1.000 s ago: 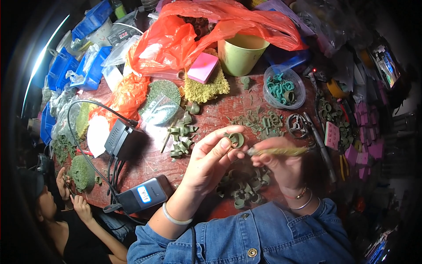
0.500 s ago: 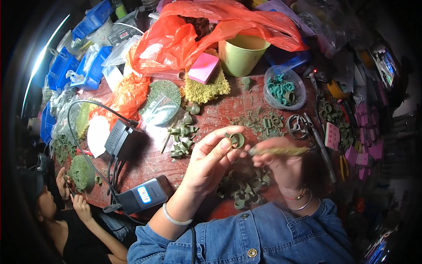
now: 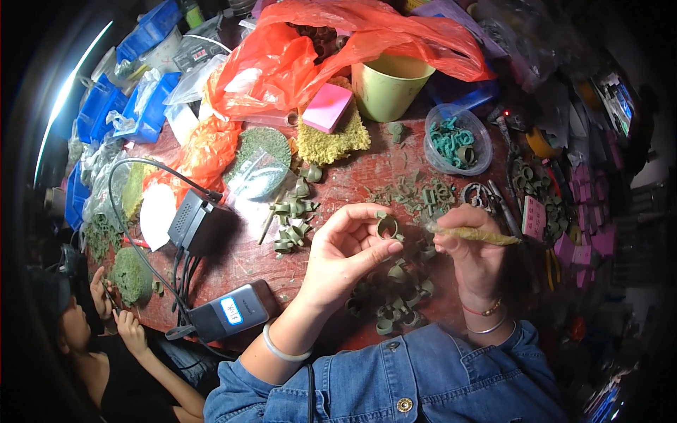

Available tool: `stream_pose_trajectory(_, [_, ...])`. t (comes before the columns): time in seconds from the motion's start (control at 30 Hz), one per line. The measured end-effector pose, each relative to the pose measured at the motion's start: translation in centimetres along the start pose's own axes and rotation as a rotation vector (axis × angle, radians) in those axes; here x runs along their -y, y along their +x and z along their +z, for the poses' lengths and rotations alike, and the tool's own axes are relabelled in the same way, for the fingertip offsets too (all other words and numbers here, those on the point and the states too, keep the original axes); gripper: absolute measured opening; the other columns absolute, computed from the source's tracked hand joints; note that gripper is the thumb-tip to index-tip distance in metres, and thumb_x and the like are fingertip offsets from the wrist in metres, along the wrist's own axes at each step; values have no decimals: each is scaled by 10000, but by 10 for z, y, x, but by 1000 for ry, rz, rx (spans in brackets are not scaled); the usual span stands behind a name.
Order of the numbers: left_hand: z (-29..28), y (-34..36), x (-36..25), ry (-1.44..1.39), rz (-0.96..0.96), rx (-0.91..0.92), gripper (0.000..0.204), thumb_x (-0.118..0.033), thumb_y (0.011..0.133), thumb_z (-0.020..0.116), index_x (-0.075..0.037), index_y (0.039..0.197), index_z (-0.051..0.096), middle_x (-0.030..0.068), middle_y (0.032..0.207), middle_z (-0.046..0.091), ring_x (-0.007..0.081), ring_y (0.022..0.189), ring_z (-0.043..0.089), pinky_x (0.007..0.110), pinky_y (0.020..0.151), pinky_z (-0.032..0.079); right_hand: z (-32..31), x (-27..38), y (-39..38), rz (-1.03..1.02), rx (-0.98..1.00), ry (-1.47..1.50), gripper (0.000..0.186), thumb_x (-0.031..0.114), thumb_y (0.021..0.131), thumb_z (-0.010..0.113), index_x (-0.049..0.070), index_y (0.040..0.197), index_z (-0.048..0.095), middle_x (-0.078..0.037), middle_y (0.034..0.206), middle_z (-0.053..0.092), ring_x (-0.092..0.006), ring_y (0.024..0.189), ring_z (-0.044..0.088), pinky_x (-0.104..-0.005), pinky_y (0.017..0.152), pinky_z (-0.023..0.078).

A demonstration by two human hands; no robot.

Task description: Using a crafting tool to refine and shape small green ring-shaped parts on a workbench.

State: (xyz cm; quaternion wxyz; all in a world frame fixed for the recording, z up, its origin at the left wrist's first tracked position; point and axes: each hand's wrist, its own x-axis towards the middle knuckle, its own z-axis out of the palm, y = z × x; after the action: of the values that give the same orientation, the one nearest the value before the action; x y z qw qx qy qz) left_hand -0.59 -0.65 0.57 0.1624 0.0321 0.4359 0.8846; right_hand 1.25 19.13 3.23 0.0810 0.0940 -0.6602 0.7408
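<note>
My left hand (image 3: 352, 252) pinches a dull green ring (image 3: 387, 226) between thumb and fingertips, its round opening facing up. To its right, my right hand (image 3: 477, 257) grips a slim hand tool (image 3: 476, 233) with a yellowish, wrapped-looking handle. The tool's pale tip points toward the ring and stands apart from it; what kind of tip it has is blurred. Below my hands lies a pile of similar green rings (image 3: 395, 304). Left of my left hand, more green rings (image 3: 290, 229) sit in a row. Green shavings and scraps (image 3: 412, 196) are scattered just beyond my hands.
A clear round tub (image 3: 482, 134) holds teal strands. Farther back stand a pale green cup (image 3: 390, 88) and an orange-red plastic bag (image 3: 275, 63). A black power bank (image 3: 236, 310) and a cabled box (image 3: 197, 220) lie left. Another person's hands (image 3: 120, 310) work at far left.
My right hand with the tool has drawn away from the ring to the right. My left thumb has shifted, and the ring has moved slightly right and turned.
</note>
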Motion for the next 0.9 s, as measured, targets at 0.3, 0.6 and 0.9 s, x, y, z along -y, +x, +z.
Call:
stream_pose_trajectory(0.3, [-4, -2, 0, 15, -75, 24, 393, 66, 810, 743, -1, 1168, 596, 75, 1079, 649, 140, 988, 621, 292, 891, 526, 1, 4, 6, -168, 104, -281, 173, 44, 854, 749, 0, 1010, 690, -60, 905, 666, -108, 789, 590, -223, 695, 450])
stream_pose_trajectory(0.6, [4, -2, -7, -124, -201, 131, 340, -55, 941, 631, 10, 1269, 570, 85, 1137, 638, 196, 1039, 635, 323, 905, 525, -4, 0, 6, -167, 25, -150, 147, 80, 902, 692, -3, 1017, 654, -54, 947, 600, -100, 802, 522, -212, 708, 402])
stream_pose_trajectory(0.9, [-5, -2, -8, -234, -350, 176, 252, -168, 961, 603, 10, 1138, 581, 101, 1016, 649, 162, 845, 650, 256, 690, 523, -8, 1, 7, 35, 74, 40, 212, 200, 861, 668, 5, 930, 624, -63, 933, 568, -126, 858, 522, -268, 796, 402])
